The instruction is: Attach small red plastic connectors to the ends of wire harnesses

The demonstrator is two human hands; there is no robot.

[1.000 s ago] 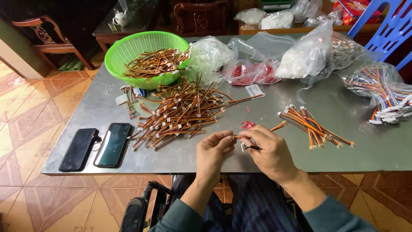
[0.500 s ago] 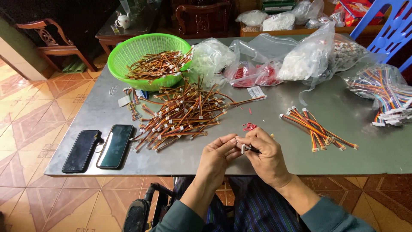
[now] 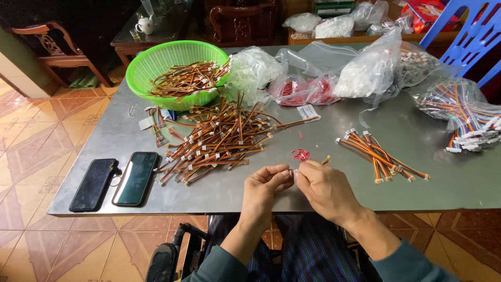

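Note:
My left hand (image 3: 265,190) and my right hand (image 3: 325,189) meet above the near edge of the grey metal table (image 3: 219,190). Together they pinch a short wire lead with a small white connector (image 3: 294,173); its orange end (image 3: 326,159) pokes out past my right fingers. Small red bits (image 3: 300,154) lie on the table just beyond my hands. A big loose pile of orange-brown wire leads with white plugs (image 3: 222,138) lies to the left of them. A smaller bundle of such leads (image 3: 378,151) lies to the right.
A green plastic basket (image 3: 151,65) with more leads stands at the back left. Two dark phones (image 3: 117,180) lie at the near left. Clear bags of white and red parts (image 3: 323,78) and a bag of coloured ribbon cables (image 3: 462,112) line the back and right. A blue chair (image 3: 469,36) stands behind.
My hands have stayed together at the table's near edge, working the small connector between the fingertips. The piles and bags have not moved.

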